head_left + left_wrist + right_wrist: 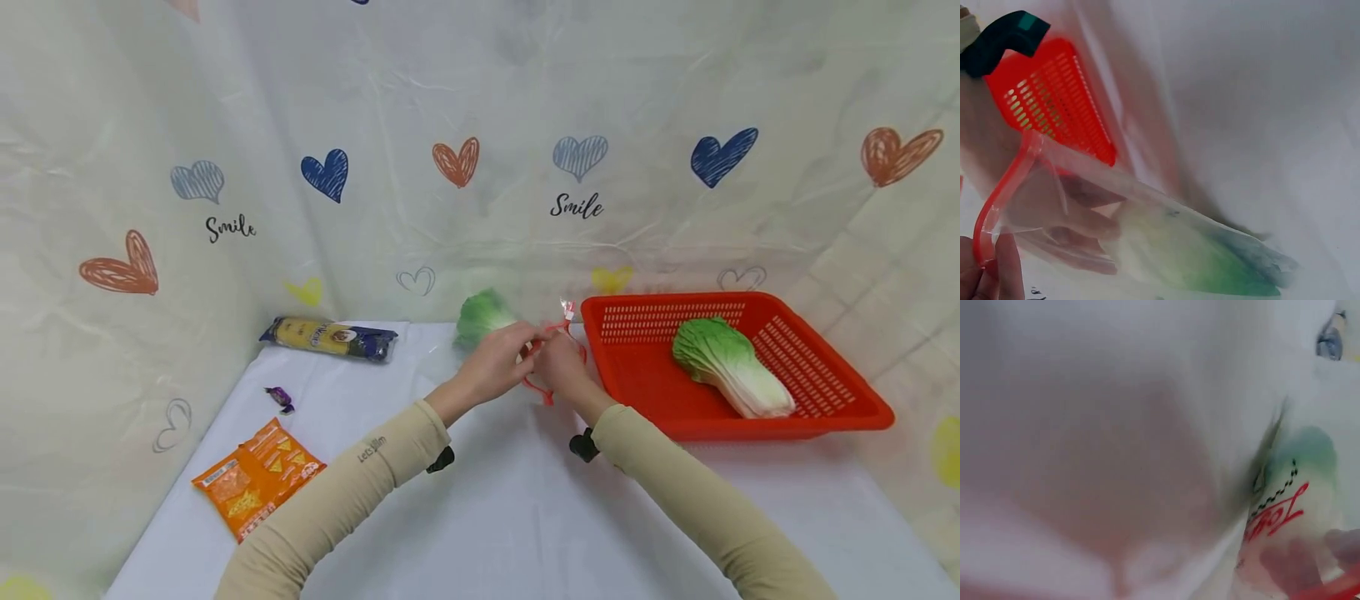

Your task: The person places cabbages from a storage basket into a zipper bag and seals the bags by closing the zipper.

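A clear zip bag with a red closure edge (1000, 194) holds a Chinese cabbage (480, 318), its green leaves toward the bag's far end. My left hand (498, 360) pinches the red edge between fingers and thumb. Beside it, my right hand (562, 362) is at the bag's mouth, with the red edge looping about it. Through the film in the left wrist view, right-hand fingers (1088, 240) reach the cabbage's pale base; whether they grip it is unclear. Red and black print shows on the bag (1275, 515) in the right wrist view.
Right of the hands stands a red basket (637, 400) with another Chinese cabbage (731, 367) in it. On the left lie an orange snack packet (258, 479), a small purple wrapped candy (280, 398) and a yellow-and-blue packet (330, 337). A heart-printed sheet (510, 225) hangs behind.
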### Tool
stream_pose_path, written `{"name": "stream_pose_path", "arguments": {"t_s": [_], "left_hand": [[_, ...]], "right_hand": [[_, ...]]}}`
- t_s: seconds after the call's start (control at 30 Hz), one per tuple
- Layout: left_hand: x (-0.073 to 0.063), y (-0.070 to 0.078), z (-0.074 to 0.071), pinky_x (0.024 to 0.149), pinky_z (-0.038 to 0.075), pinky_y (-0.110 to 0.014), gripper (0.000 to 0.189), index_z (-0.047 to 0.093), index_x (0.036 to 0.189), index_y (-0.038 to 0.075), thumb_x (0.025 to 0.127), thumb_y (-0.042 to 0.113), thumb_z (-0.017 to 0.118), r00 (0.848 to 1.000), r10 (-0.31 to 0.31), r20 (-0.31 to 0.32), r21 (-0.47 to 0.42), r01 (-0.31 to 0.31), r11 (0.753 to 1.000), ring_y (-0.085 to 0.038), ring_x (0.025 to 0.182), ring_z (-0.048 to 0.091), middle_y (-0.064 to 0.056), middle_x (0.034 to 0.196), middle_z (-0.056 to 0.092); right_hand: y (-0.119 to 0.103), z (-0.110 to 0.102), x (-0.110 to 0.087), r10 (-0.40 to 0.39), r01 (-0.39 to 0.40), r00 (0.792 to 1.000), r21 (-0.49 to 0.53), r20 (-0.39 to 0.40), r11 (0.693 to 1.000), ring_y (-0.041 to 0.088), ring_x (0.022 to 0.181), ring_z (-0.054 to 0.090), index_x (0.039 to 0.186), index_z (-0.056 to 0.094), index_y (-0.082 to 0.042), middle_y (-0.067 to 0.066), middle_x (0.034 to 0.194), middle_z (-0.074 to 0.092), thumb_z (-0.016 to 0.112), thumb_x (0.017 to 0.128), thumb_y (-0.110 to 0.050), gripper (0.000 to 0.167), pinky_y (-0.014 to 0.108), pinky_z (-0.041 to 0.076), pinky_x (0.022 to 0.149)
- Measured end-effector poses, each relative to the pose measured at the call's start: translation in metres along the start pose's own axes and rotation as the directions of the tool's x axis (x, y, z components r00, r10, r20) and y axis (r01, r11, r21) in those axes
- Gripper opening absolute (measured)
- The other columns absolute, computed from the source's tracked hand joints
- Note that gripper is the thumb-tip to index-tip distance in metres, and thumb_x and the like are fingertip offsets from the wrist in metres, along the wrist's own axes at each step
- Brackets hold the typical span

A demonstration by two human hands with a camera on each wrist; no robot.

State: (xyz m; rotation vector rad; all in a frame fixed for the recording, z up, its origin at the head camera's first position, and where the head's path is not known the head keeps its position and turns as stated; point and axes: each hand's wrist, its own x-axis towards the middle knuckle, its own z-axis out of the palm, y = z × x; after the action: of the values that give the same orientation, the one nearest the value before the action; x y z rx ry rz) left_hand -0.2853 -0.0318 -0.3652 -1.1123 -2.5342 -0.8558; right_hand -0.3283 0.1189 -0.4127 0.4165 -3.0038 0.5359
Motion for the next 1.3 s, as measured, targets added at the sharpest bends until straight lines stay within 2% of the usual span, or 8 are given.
{"name": "stream_pose_path", "arguments": {"t_s": [0.13, 0.3, 0.4, 0.53, 0.73, 0.8, 1.03, 1.3], "left_hand": [[0.003, -0.003, 0.000, 0.076, 0.051, -0.022, 0.029, 0.063, 0.121, 0.001, 0.092, 0.001, 0.063, 0.998, -0.056, 0.014, 0.007, 0.056, 0.998, -0.017, 0.087, 0.062, -0.009, 0.112, 0.065], [0.004, -0.010, -0.004, 0.074, 0.051, -0.023, 0.030, 0.063, 0.122, 0.001, 0.092, -0.001, 0.062, 0.995, -0.105, 0.003, 0.006, 0.105, 0.995, -0.018, 0.087, 0.061, -0.010, 0.114, 0.064], [0.003, -0.013, -0.009, 0.074, 0.051, -0.024, 0.031, 0.063, 0.122, 0.002, 0.091, -0.002, 0.061, 0.993, -0.122, 0.000, 0.011, 0.122, 0.992, -0.017, 0.087, 0.061, -0.009, 0.110, 0.064], [0.003, -0.016, -0.012, 0.076, 0.051, -0.025, 0.031, 0.063, 0.123, 0.003, 0.092, -0.002, 0.059, 0.992, -0.129, 0.005, 0.009, 0.128, 0.992, -0.017, 0.087, 0.061, -0.010, 0.107, 0.064], [0.002, -0.017, -0.014, 0.075, 0.052, -0.025, 0.033, 0.063, 0.123, 0.003, 0.092, -0.003, 0.058, 0.991, -0.131, -0.010, -0.006, 0.131, 0.991, -0.017, 0.086, 0.062, -0.011, 0.107, 0.065], [0.002, -0.018, -0.015, 0.075, 0.052, -0.025, 0.033, 0.064, 0.123, 0.003, 0.091, -0.004, 0.058, 0.992, -0.127, -0.025, -0.009, 0.127, 0.992, -0.016, 0.085, 0.062, -0.010, 0.106, 0.065], [-0.001, -0.020, -0.021, 0.073, 0.051, -0.025, 0.032, 0.064, 0.123, 0.004, 0.092, -0.002, 0.059, 0.993, -0.107, -0.056, 0.004, 0.107, 0.994, -0.015, 0.084, 0.062, -0.008, 0.104, 0.066], [-0.004, -0.023, -0.027, 0.074, 0.053, -0.029, 0.033, 0.063, 0.123, 0.001, 0.091, -0.005, 0.058, 0.995, -0.068, -0.073, -0.043, 0.065, 0.997, -0.017, 0.083, 0.063, -0.011, 0.107, 0.066]], "right_hand": [[0.003, -0.006, -0.005, -0.084, 0.083, 0.996, 0.034, 0.037, 0.996, 0.030, 0.091, 0.062, 0.119, 0.063, 0.003, 0.017, 0.108, 0.067, 0.060, 0.094, -0.010, 0.028, 0.040, 0.055, 0.082], [0.008, -0.038, -0.017, -0.224, 0.173, 0.940, 0.208, 0.258, 0.963, 0.024, 0.093, 0.066, 0.133, 0.057, -0.003, 0.014, 0.122, 0.064, 0.056, 0.098, -0.015, 0.037, 0.039, 0.054, 0.083], [0.013, -0.061, -0.025, -0.178, 0.077, 0.952, 0.368, 0.249, 0.927, 0.023, 0.091, 0.068, 0.130, 0.060, -0.004, 0.014, 0.120, 0.065, 0.058, 0.098, -0.018, 0.035, 0.038, 0.056, 0.081], [0.023, -0.082, -0.026, -0.034, -0.017, 0.995, 0.488, 0.097, 0.873, 0.029, 0.095, 0.067, 0.123, 0.062, -0.003, 0.016, 0.116, 0.064, 0.059, 0.097, -0.018, 0.030, 0.039, 0.057, 0.080], [0.038, -0.087, -0.019, 0.099, -0.112, 0.994, 0.506, 0.052, 0.856, 0.033, 0.107, 0.062, 0.134, 0.053, -0.004, 0.015, 0.131, 0.055, 0.058, 0.099, -0.022, 0.040, 0.042, 0.055, 0.086], [0.041, -0.085, -0.017, 0.108, -0.138, 0.990, 0.553, 0.087, 0.821, 0.034, 0.109, 0.061, 0.136, 0.051, -0.005, 0.016, 0.133, 0.053, 0.057, 0.100, -0.023, 0.042, 0.043, 0.054, 0.089], [0.043, -0.076, -0.004, 0.100, -0.231, 0.971, 0.750, 0.217, 0.620, 0.035, 0.113, 0.059, 0.141, 0.046, -0.003, 0.024, 0.134, 0.049, 0.052, 0.102, -0.020, 0.043, 0.044, 0.048, 0.098], [0.037, -0.072, 0.005, 0.125, -0.248, 0.969, 0.795, 0.214, 0.554, 0.025, 0.108, 0.063, 0.137, 0.048, 0.003, 0.021, 0.126, 0.056, 0.053, 0.102, -0.020, 0.042, 0.034, 0.051, 0.093]]}}
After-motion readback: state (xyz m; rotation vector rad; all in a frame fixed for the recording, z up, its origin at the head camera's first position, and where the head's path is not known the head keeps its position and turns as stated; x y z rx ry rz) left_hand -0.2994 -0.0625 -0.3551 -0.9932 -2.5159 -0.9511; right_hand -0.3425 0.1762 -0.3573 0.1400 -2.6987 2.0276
